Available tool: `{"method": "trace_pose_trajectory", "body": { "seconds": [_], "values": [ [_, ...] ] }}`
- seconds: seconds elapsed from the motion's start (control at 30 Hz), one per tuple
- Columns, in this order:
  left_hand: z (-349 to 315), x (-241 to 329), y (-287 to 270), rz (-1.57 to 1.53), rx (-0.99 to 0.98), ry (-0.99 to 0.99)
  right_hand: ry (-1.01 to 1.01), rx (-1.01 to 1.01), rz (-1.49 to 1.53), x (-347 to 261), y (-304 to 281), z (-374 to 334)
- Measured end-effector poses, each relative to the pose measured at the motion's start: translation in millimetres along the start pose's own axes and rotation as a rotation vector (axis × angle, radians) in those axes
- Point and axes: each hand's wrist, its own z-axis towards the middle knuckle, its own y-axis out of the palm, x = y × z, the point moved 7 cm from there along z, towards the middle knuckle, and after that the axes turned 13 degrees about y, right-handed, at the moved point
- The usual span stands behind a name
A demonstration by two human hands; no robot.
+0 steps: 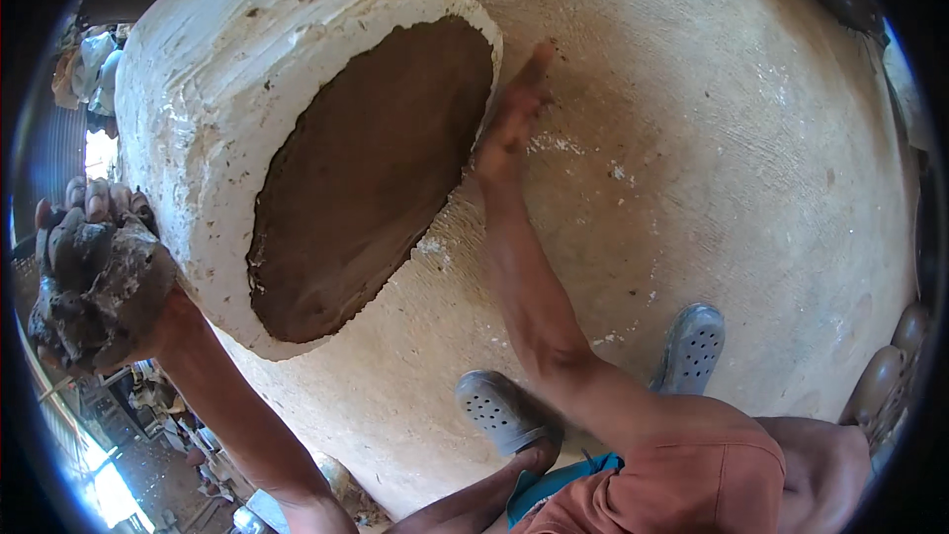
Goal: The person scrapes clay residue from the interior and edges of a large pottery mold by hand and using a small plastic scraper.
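Observation:
A big white plaster mould [203,138] lies tilted on its side, its opening facing me. Brown clay [371,183] lines the inside and ends in a ragged edge just within the white rim. To the left of the mould, my left hand [98,204] is raised palm up, its fingers curled round a wet, dark grey lump of clay [84,272]. My right hand [512,124] is beside the mould's right rim, somewhat blurred, with one finger stretched out over the floor. Nothing shows in it, and I cannot tell whether it touches the mould.
The pale, rough floor [751,208] has white crumbs on it. Two grey clogs [692,346] are near me, one with a foot in it. Rounded brown pots [880,381] line the right edge. Clutter [183,425] spreads at the lower left, and bags [94,69] hang at the upper left.

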Motion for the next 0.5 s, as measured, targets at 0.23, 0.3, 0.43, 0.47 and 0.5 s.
{"method": "trace_pose_trajectory", "body": {
  "seconds": [0.23, 0.3, 0.43, 0.47, 0.5],
  "values": [
    [1.5, 2.0, 10.5, 0.185, 0.087, 0.002, 0.258, 0.008, 0.052, 8.0, 5.3, -32.5],
    [0.0, 6.9, 2.0, 0.198, 0.072, 0.011, 0.417, 0.068, 0.369, 22.9, 10.6, -42.7],
    [-1.8, 3.2, 8.0, 0.227, 0.080, 0.002, 0.050, 0.020, -0.015, 5.9, 5.3, -41.4],
    [-2.9, 4.4, 6.3, 0.234, 0.073, -0.004, 0.128, 0.002, -0.035, 9.0, 10.1, -45.3],
    [-1.5, 4.4, 6.2, 0.242, 0.064, 0.001, 0.134, 0.004, -0.032, 6.4, 8.0, -49.1]
  ]
}}
